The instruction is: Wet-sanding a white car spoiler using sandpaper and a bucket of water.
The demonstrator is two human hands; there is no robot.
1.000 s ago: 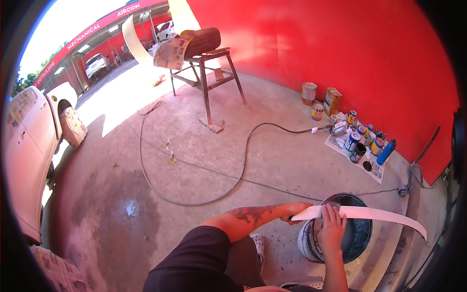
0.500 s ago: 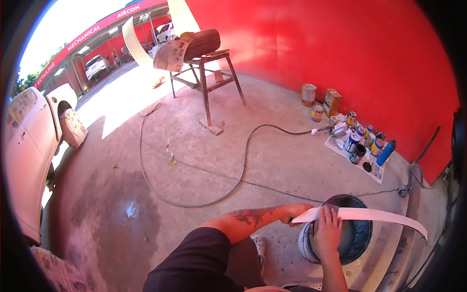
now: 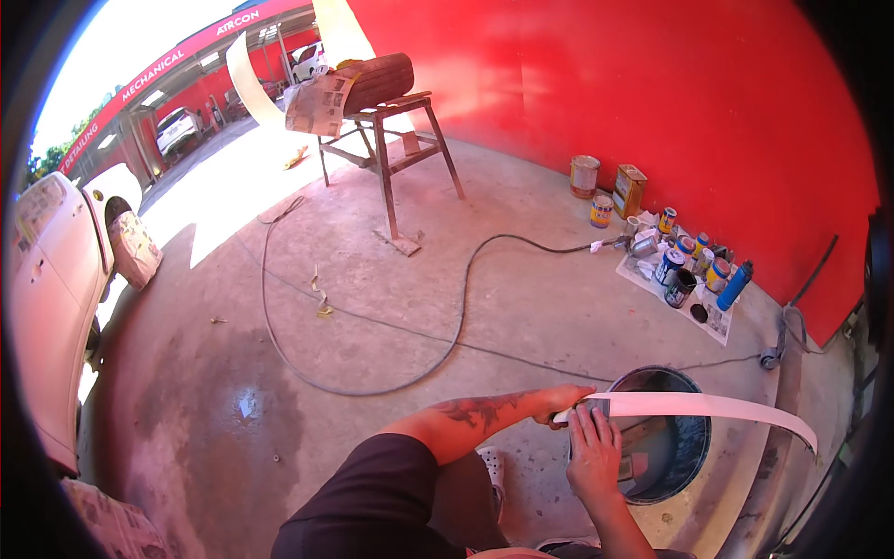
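White strip (image 3: 708, 406) is pinched at its end by left hand (image 3: 559, 406), right hand (image 3: 594, 452) pressed flat w/ pad; unsupported far end could be bent over bucket (image 3: 666, 447).

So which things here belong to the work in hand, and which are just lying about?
In hand:
- long white curved trim strip, left hand gripping its end
- right hand flat on the strip
- dark bucket beneath it

Lying about:
- paint cans on paper by the red wall
- hose across the floor
- metal stand with tyre
- white car
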